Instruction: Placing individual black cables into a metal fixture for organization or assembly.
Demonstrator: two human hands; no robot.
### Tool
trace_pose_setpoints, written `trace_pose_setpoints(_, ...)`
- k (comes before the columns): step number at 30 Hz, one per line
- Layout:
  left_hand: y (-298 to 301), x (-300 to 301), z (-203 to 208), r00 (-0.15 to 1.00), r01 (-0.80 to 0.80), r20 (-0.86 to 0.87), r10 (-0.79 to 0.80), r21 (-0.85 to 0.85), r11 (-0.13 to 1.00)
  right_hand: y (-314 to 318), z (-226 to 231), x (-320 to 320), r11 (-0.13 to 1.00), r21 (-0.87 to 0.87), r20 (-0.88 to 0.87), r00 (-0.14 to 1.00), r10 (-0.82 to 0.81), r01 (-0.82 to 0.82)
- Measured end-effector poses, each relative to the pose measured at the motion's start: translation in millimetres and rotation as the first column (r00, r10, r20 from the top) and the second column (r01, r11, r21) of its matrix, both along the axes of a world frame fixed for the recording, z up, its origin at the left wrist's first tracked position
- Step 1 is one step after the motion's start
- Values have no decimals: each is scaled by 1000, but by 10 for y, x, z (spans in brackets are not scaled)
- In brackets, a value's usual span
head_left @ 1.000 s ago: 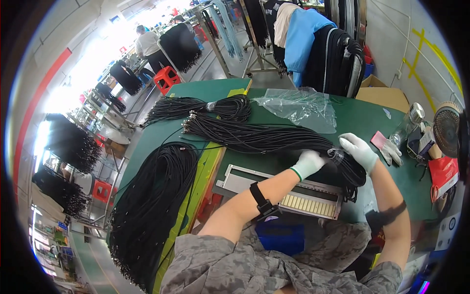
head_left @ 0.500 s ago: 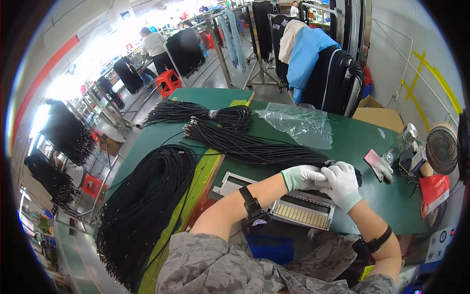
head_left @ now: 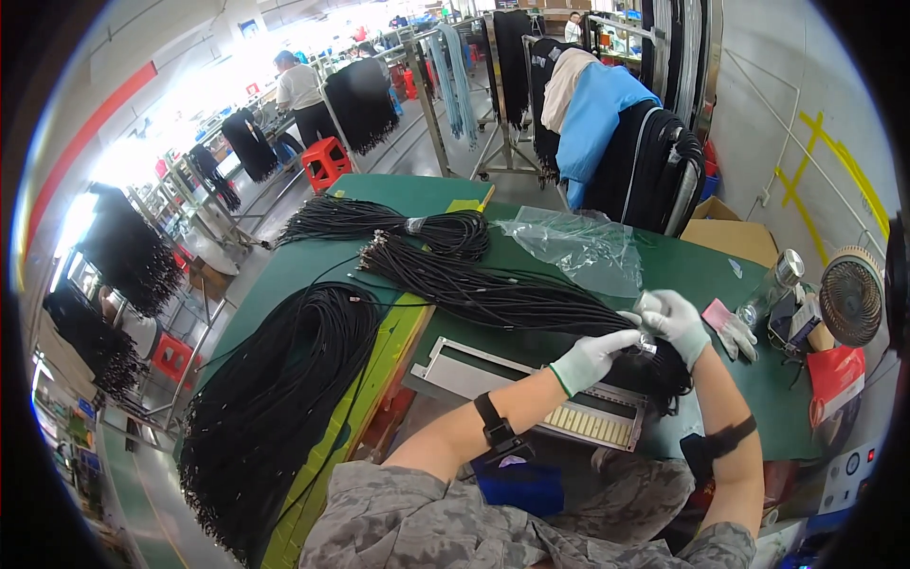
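A long bundle of thin black cables (head_left: 493, 296) stretches across the green table, its metal-tipped ends at the left. Near its right end a shiny clear or silvery band (head_left: 646, 347) wraps it, and the looped tail (head_left: 669, 379) hangs past that toward me. My left hand (head_left: 592, 360), in a white glove, is closed on the bundle beside the band, fingers pointing right. My right hand (head_left: 675, 321), gloved too, curls over the far side of the same bundle just above the band; its fingertips are partly hidden. Beneath my left wrist lies a metal frame with pale slots (head_left: 592, 422).
A second tied cable bundle (head_left: 417, 226) lies farther back, and a loose heap (head_left: 275, 398) drapes over the left edge. A clear plastic bag (head_left: 578, 247), a pink-and-white glove (head_left: 730, 330), a bottle (head_left: 782, 270) and a small fan (head_left: 851, 296) are around the table.
My hands were together over the bundle's right end; now they are apart, the left lower and the right higher. The band and looped tail have come into sight.
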State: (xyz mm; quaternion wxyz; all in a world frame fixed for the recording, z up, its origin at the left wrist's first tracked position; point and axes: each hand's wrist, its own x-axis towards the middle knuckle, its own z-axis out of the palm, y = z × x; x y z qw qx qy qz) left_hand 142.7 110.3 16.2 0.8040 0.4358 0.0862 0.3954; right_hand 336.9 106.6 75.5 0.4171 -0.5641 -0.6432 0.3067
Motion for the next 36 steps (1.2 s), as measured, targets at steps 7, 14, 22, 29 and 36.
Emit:
trace_pose_setpoints(7, 273, -125, 387, 775, 85, -267, 573, 942, 324, 104, -126, -193, 814, -362, -461, 846, 267, -454)
trace_pose_setpoints(14, 448, -33, -182, 779, 120, -541, 318, 626, 770, -214, -100, -227, 947, -244, -396, 913, 99, -209)
trace_pose_setpoints(22, 258, -263, 286, 503, 435, -784, 364, 594, 677, -411, 326, -556, 980, -193, 639, 764, 86, 51)
trace_pose_setpoints(29, -325, -288, 793, 646, 347, -757, 97, 404, 846, -162, -9, -494, 991, 120, 699, 703, -129, 62)
trace_pose_setpoints(36, -233, -399, 977, 924, -136, -330, 194, 190, 972, 90, -113, -128, 920, 391, 452, 879, -149, -45)
